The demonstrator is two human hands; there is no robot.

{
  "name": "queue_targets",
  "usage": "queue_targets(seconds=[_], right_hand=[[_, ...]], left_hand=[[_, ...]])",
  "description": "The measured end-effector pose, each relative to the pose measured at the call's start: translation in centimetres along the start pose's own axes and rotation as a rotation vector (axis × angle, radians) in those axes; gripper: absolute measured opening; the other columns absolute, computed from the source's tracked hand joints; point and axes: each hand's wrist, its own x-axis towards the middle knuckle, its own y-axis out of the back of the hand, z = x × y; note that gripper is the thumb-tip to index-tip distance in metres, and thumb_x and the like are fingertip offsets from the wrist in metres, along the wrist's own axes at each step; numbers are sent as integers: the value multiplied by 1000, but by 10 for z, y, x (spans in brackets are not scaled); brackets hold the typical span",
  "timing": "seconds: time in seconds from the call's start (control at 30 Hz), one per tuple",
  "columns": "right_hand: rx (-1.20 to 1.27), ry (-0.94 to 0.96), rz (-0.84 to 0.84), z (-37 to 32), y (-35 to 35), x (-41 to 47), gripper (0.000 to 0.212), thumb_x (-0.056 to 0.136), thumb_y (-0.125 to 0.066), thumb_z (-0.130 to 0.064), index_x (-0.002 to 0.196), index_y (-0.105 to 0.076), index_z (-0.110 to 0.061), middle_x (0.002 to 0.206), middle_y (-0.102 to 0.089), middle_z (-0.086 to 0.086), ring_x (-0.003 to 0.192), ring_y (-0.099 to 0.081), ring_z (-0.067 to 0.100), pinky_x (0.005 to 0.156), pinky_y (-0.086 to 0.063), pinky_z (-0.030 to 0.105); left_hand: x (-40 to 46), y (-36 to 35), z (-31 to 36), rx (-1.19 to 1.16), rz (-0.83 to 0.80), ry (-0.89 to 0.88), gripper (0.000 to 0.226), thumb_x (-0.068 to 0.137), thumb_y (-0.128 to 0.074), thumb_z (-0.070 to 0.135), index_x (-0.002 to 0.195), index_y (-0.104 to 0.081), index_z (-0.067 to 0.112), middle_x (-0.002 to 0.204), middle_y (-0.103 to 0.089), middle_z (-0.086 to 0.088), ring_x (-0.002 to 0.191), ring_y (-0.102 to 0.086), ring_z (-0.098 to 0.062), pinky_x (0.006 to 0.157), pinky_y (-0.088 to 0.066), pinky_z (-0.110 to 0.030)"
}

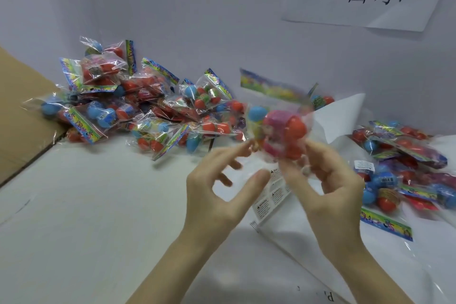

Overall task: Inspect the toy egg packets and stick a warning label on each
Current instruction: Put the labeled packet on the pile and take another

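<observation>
Packet (283,133) blurred, above right hand (330,180) — fingertip grip, left hand (217,190) beside

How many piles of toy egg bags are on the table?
2. One big pile of clear plastic toy egg packets lies at the back left by the wall; a smaller pile lies on the right. Another blurred packet is in the right hand.

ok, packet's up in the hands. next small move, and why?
Probably bring the left hand down to the warning label sheet and peel one. The right hand already holds the packet up, the left holds nothing, and no label shows on the blurred packet.
</observation>
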Motion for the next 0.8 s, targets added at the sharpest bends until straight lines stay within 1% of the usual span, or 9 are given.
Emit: queue_targets(seconds=[0.07,0.13,0.2,0.27,0.3,0.43,0.6,0.73,0.8], right_hand=[[297,-244,-95,-2,4,5,22,65,-66,-18,86,-69,-21,74,-69,-6,67,-57,8,62,-47,16],[423,-432,-222,-3,7,7,22,64,-58,-14,82,-71,-15,74,-69,3,67,-58,16,61,-49,20],[435,-532,-344,-3,6,6,23,63,-56,-17,81,-71,-16,73,-68,5,65,-60,18,58,-50,21],[364,-517,-410,-4,3,5,20,65,-60,-24,82,-70,-21,72,-67,-1,65,-62,12,57,-49,19],[339,-496,-416,-5,3,5,17,66,-63,-25,81,-70,-23,72,-67,-4,65,-63,9,57,-48,17],[441,-470,-460,-5,5,7,18,62,-69,-21,79,-74,-17,74,-70,0,71,-66,10,63,-49,15],[443,-460,-430,-4,5,5,17,62,-67,-14,77,-73,-9,70,-69,3,67,-64,11,60,-50,17],[305,-388,-410,-6,7,7,22,55,-77,-18,77,-76,-22,69,-71,2,64,-64,13,62,-51,19],[224,-315,-343,-6,12,10,32,48,-85,-30,78,-75,-34,75,-73,-4,70,-66,9,66,-52,19]], left_hand=[[3,2,-1,-49,74,102,54,53,-71,54,102,-58,34,98,-64,18,88,-58,-1,68,-46,-16],[7,3,-2,-234,0,284,73,43,-76,56,108,-57,28,102,-65,10,92,-61,-6,73,-51,-23],[7,3,-2,-391,-114,395,45,52,-79,39,92,-68,23,84,-71,3,75,-67,-10,62,-53,-22],[7,2,1,-413,-154,393,13,61,-76,23,74,-73,25,65,-70,5,58,-65,-7,52,-49,-17],[7,2,3,-412,-148,383,10,63,-75,21,71,-73,26,61,-69,6,55,-64,-5,49,-48,-16],[7,6,5,-427,-203,388,14,59,-81,19,69,-72,24,57,-66,4,51,-64,-7,45,-47,-16],[7,5,4,-435,-329,408,21,56,-71,34,74,-73,25,65,-68,4,60,-65,-9,50,-49,-19],[9,6,2,-386,-286,470,16,56,-77,22,72,-76,21,64,-70,1,59,-67,-13,50,-50,-23],[10,5,2,-399,-221,493,14,55,-78,15,68,-76,20,61,-70,0,54,-65,-13,46,-48,-21]])
